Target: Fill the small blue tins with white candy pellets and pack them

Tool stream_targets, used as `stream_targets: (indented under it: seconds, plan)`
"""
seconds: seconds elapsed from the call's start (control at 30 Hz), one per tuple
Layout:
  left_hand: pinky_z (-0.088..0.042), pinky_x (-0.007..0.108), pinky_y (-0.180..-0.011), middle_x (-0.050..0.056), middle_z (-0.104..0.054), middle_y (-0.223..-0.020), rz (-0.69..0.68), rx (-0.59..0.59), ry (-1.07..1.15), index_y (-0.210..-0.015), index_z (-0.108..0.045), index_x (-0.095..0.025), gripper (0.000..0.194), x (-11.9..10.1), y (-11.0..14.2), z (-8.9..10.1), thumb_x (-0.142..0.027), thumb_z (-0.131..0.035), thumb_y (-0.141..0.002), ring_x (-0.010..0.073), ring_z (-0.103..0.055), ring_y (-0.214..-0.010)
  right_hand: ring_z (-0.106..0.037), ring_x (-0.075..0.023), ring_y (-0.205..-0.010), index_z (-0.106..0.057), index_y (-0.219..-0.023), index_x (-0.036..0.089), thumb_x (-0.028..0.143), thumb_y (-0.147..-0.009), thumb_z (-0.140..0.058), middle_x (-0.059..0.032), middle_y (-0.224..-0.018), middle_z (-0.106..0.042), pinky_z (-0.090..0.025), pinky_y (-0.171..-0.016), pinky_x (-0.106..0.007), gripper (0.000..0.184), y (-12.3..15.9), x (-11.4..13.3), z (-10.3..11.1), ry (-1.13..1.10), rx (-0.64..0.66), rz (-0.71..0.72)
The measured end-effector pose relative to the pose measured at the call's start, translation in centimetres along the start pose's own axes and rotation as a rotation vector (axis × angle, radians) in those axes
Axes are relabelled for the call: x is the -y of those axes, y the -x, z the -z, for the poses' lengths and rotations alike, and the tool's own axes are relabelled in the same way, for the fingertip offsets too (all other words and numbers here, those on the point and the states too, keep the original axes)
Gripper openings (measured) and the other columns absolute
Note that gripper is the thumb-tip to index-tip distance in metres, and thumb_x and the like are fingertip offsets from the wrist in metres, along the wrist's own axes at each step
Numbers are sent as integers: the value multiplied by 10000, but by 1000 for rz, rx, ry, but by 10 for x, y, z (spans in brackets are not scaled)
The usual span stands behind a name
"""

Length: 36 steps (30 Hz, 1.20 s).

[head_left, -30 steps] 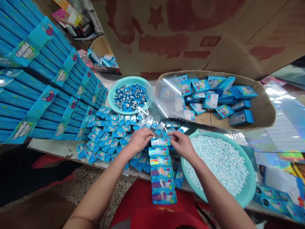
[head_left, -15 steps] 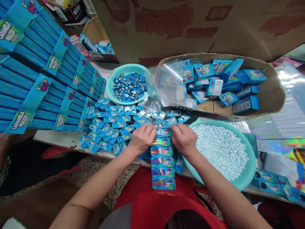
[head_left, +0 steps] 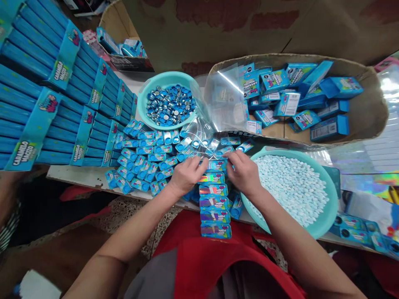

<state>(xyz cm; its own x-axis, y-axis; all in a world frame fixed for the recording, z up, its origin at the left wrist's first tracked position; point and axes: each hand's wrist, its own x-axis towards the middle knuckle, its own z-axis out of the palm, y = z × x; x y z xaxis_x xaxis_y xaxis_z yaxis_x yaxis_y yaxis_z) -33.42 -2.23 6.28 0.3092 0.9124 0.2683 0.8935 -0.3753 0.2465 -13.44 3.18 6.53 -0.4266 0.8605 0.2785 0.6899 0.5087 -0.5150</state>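
My left hand point(head_left: 188, 172) is closed in a pinch at the left upper edge of a clear plastic sleeve point(head_left: 205, 132). My right hand point(head_left: 245, 171) pinches the same sleeve on its right side, level with the left. Below and between the hands hangs a column of several small blue candy tins point(head_left: 215, 203), lying flat one above another down to my red apron point(head_left: 199, 265). The sleeve's film over them is hard to make out. Loose blue tins with round recesses point(head_left: 143, 166) crowd the table left of my left hand.
A turquoise bowl of metal-and-blue round pieces point(head_left: 170, 123) stands behind the tins. Right of my right hand is a turquoise basin point(head_left: 260, 222) of pale blue candies point(head_left: 289, 191). A cardboard tray point(head_left: 374, 108) holds blue boxes point(head_left: 288, 104). Blue display packs point(head_left: 46, 108) are stacked left.
The camera view has shifted slightly. My fingers have straightened somewhat from tighter fists, still at the sleeve's edge. The column of tins sits a little higher in the picture.
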Motion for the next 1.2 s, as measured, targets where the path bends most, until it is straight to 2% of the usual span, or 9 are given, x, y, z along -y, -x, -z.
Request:
stream_targets:
  seconds: [0.2, 0.33, 0.5, 0.67, 0.77, 0.83, 0.97, 1.07, 1.2]
  plan:
    - [-500, 311, -674, 96, -658, -1013, -83, 46, 221, -1010, -620, -232, 262, 22, 5, -13, -332, -398, -914, 168, -620, -787, -536, -164, -771, -655, -860, 235, 136, -880, -417, -42, -841, -621, -425, -656, -263, 259, 11, -9, -10, 12, -3, 198]
    - [-512, 319, -663, 101, -665, -970, -93, 40, 232, -1017, -622, -226, 274, 30, 8, -22, -300, -378, -917, 165, -622, -773, -524, -164, -769, -672, -896, 251, 181, -900, -419, -41, -855, -619, -437, -662, -272, 263, 11, -11, -13, -21, 47, 194]
    - [-509, 276, -660, 62, -636, -900, -40, -130, 188, -992, -630, -237, 250, 19, 15, -27, -225, -396, -905, 139, -606, -757, -531, -174, -806, -651, -976, 254, 172, -888, -417, -48, -896, -578, -467, -679, -288, 263, 11, -9, -13, -134, 67, 182]
    - [-494, 349, -858, 107, -525, -1164, 416, -361, 494, -1190, -504, -234, 299, -12, 39, -32, -272, -445, -899, 180, -557, -1032, -535, -201, -931, -566, -1112, 235, 184, -865, -455, -82, -1019, -484, -496, -759, -351, 276, 25, -7, -16, -332, -125, -102]
    - [-454, 398, -948, 137, -411, -1360, 748, -284, 862, -1365, -309, -244, 484, -34, 47, -38, -414, -378, -917, 219, -479, -1196, -513, -227, -1029, -510, -1205, 246, 352, -869, -483, -106, -1189, -434, -490, -823, -401, 354, 35, -3, -21, -473, -115, -422]
    - [-402, 413, -1013, 124, -350, -1436, 871, -222, 1075, -1417, -216, -258, 545, -46, 45, -43, -476, -301, -924, 232, -391, -1291, -481, -242, -1129, -426, -1307, 263, 456, -873, -449, -104, -1316, -390, -436, -932, -443, 476, 40, 1, -26, -596, -23, -595]
    - [-369, 392, -1047, 95, -330, -1463, 965, -219, 1234, -1406, -251, -261, 550, -54, 36, -50, -518, -250, -920, 225, -344, -1327, -388, -248, -1272, -334, -1382, 259, 551, -869, -395, -81, -1417, -377, -316, -1057, -450, 593, 41, 10, -33, -804, 122, -744]
    - [-448, 386, -958, 112, -341, -1442, 1044, -295, 1176, -1385, -255, -274, 522, -41, 37, -49, -488, -316, -914, 225, -466, -1231, -469, -248, -1201, -368, -1357, 242, 543, -851, -435, -96, -1358, -451, -382, -1004, -431, 593, 36, 9, -31, -855, 78, -778]
    - [-449, 376, -928, 98, -319, -1434, 815, -170, 852, -1322, -371, -285, 547, -19, 42, -43, -344, -567, -815, 247, -418, -1251, -612, -201, -851, -404, -1322, 242, 490, -758, -604, -98, -1149, -555, -519, -738, -359, 648, 25, -3, -28, -802, 6, -760]
